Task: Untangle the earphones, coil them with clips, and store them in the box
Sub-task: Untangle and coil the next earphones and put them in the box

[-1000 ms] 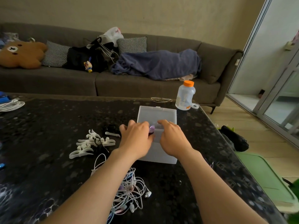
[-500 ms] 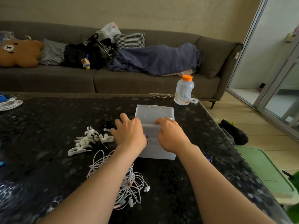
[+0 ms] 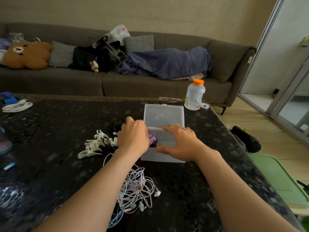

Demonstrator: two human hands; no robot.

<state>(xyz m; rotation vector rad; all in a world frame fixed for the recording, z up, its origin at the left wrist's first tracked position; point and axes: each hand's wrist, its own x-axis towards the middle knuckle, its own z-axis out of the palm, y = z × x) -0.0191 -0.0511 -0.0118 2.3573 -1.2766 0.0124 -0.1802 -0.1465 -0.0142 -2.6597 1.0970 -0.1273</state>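
The counter (image 3: 66, 124) carries one clear box (image 3: 164, 114), one orange-capped bottle (image 3: 194, 96), one coiled white cable (image 3: 16, 107), one earphone tangle (image 3: 135, 190) and white clips (image 3: 97, 144) too overlapped to count; the sofa (image 3: 50, 81), two checked cushions (image 3: 139, 43) (image 3: 61, 55), one plush bear (image 3: 26, 54), one blue blanket (image 3: 167, 63).

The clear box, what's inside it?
A purple earphone bundle with something dark on it shows in the box, right beside the left hand. That hand, the right hand and the cloudy walls cover the rest of the inside.
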